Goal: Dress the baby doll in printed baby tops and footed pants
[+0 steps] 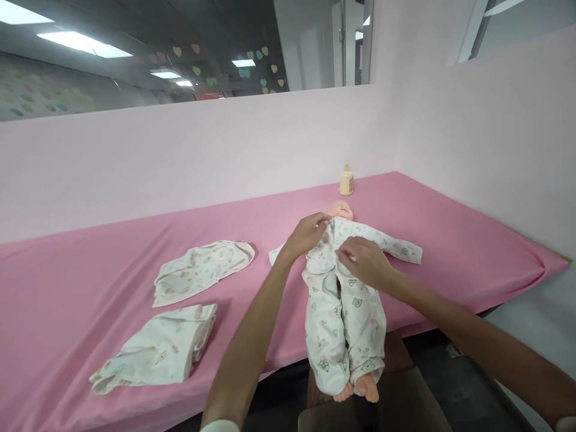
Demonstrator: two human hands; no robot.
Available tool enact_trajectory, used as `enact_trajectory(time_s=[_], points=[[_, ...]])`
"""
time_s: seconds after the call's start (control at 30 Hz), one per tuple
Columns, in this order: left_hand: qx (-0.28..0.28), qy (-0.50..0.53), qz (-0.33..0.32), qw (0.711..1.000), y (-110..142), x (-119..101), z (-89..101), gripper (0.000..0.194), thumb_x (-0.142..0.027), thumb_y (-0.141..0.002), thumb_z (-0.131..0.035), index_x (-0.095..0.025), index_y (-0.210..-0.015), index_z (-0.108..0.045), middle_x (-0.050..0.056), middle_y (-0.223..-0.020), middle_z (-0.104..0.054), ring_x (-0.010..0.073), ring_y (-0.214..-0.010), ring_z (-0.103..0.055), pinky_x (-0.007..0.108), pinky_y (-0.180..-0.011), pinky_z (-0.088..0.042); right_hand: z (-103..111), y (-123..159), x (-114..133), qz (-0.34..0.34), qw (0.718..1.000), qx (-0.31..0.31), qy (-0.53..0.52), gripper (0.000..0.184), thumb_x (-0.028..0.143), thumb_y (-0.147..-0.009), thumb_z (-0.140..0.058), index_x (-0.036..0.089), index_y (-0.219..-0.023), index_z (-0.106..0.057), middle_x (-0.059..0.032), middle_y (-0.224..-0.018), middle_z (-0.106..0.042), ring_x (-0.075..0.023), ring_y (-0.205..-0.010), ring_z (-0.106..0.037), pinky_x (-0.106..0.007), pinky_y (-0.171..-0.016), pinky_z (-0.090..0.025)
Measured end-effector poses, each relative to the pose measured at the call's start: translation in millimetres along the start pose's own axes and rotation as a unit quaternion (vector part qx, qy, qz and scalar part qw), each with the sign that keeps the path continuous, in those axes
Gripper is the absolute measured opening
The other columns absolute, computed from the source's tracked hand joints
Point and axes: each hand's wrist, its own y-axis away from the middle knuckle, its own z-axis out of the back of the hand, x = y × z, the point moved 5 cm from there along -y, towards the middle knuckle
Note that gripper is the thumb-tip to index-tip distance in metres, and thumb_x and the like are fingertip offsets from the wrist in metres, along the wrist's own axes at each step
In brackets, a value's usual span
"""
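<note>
A baby doll (341,210) lies on its back on the pink table (90,276), its feet hanging past the front edge. It wears a white printed romper (344,318). My left hand (306,233) pinches the romper's fabric near the doll's neck and shoulder, fingers closed. My right hand (364,259) rests on the doll's chest, fingers curled and gripping the romper's front.
Two folded white printed garments lie to the left, one farther back (202,270) and one near the front edge (157,351). A small cream bottle (346,180) stands behind the doll's head. Pink walls enclose the table at the back and right.
</note>
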Motion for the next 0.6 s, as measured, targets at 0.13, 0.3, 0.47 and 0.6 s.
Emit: enact_trajectory(time_s=[0.13,0.3,0.47,0.6], points=[[-0.033,-0.016,-0.014,0.999,-28,16,-32.8,0.037,-0.017,-0.089,-0.036,-0.018,-0.110,-0.066,0.006,-0.110,-0.069,0.0187,-0.095,-0.063,0.031,-0.085,-0.051,-6,-44,-34,-0.151,0.986,-0.012,-0.067,0.023,0.029,-0.091,-0.041,0.020,-0.077,-0.057,-0.0011,-0.075,-0.064,-0.0148,-0.068,-0.056,-0.025,-0.061,-0.036],[-0.055,-0.043,-0.029,0.997,-33,33,-60.4,0.032,-0.017,-0.091,-0.034,-0.018,-0.097,-0.065,0.009,-0.106,-0.069,0.0229,-0.100,-0.062,0.038,-0.090,-0.048,-25,-87,-56,-0.205,0.978,0.024,0.023,0.023,0.022,-0.086,-0.042,0.016,-0.093,-0.063,-0.0094,-0.101,-0.069,-0.0199,-0.094,-0.061,-0.026,-0.072,-0.041],[-0.099,-0.023,-0.002,0.995,-25,47,-58.8,0.033,-0.016,-0.089,-0.035,-0.016,-0.102,-0.065,0.012,-0.111,-0.068,0.0259,-0.106,-0.061,0.039,-0.092,-0.047,-33,-107,-51,-0.214,0.964,0.106,0.116,0.030,0.024,-0.088,-0.043,0.012,-0.103,-0.066,-0.0167,-0.103,-0.069,-0.0249,-0.096,-0.065,-0.028,-0.071,-0.043],[-0.161,-0.002,0.032,0.986,-20,53,-53.6,0.036,-0.016,-0.086,-0.037,-0.013,-0.111,-0.063,0.013,-0.116,-0.067,0.0255,-0.109,-0.060,0.039,-0.095,-0.045,-36,-118,-44,-0.215,0.956,0.131,0.147,0.033,0.027,-0.088,-0.049,0.012,-0.112,-0.066,-0.0195,-0.112,-0.066,-0.0278,-0.102,-0.065,-0.030,-0.074,-0.047]])
